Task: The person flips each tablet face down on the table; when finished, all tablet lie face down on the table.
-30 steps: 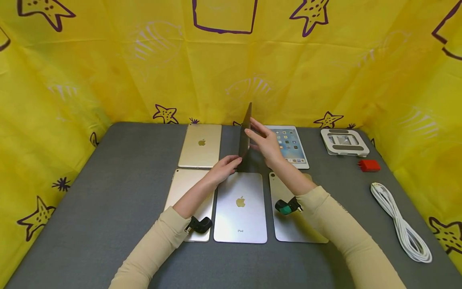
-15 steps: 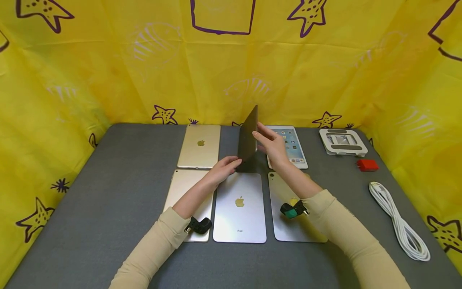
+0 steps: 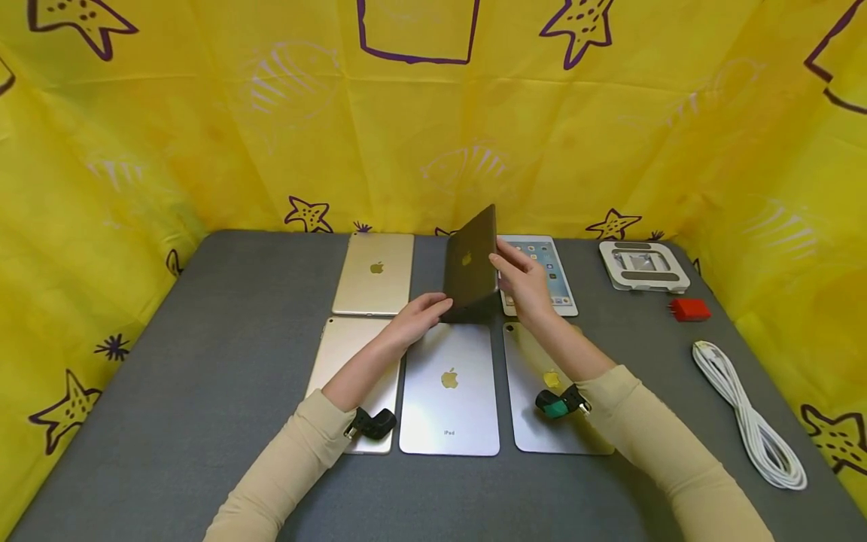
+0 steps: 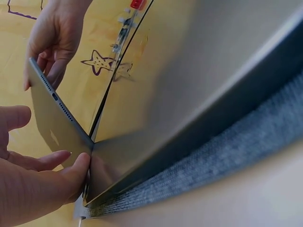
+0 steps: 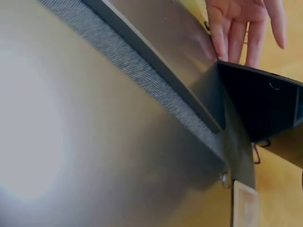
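Note:
A dark grey tablet [image 3: 470, 260] stands tilted up over the far middle of the table, its apple-marked back partly toward the head camera. My right hand [image 3: 524, 282] pinches its right edge, thumb in front and fingers behind. My left hand [image 3: 420, 318] touches its lower left corner with extended fingertips; the right wrist view shows these left-hand fingers [image 5: 236, 40] fairly straight at the edge. In the left wrist view, the tablet's edge [image 4: 54, 94] shows a charging port and speaker holes. Just below it lies a silver tablet [image 3: 449, 406], face down.
Around it lie a gold tablet [image 3: 375, 275], a pale gold one [image 3: 352, 354], a silver-grey one [image 3: 528, 361] and a white-framed tablet [image 3: 558, 280] with a lit screen. Right are a white folding stand [image 3: 643, 266], a red charger plug [image 3: 691, 309] and a coiled white cable [image 3: 752, 421].
The dark tablet has turned from nearly edge-on to show its back more. My right hand has moved right and slightly nearer with its edge; my left hand has stayed at the corner.

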`<action>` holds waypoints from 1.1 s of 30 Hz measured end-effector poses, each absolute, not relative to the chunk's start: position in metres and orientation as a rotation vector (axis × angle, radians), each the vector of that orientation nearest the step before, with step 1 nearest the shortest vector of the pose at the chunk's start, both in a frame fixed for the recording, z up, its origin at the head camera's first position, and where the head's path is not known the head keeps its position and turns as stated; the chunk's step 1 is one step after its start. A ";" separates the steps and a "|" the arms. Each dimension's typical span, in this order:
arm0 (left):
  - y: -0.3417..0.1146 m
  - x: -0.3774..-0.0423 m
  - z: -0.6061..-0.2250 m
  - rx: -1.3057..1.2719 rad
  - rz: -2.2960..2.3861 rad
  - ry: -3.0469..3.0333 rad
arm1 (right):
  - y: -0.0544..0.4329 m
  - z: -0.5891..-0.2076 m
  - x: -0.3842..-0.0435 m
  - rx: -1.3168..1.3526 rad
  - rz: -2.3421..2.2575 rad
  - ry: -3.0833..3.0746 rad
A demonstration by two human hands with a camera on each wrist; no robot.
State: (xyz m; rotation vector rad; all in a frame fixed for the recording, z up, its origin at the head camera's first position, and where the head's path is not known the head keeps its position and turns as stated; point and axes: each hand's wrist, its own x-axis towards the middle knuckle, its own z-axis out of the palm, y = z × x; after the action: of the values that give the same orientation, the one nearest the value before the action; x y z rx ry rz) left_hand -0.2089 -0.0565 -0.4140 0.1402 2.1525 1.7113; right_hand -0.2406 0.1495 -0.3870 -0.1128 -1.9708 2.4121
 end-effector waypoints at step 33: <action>-0.075 -0.202 -0.412 0.148 1.630 2.278 | 0.151 -0.421 -0.241 -0.328 2.120 -2.430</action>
State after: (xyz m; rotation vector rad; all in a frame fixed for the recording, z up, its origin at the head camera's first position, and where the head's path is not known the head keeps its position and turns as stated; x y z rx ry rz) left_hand -0.2021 -0.0752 -0.4118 0.1478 2.2778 1.6299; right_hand -0.2409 0.1506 -0.4215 -0.3283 -2.4299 2.1204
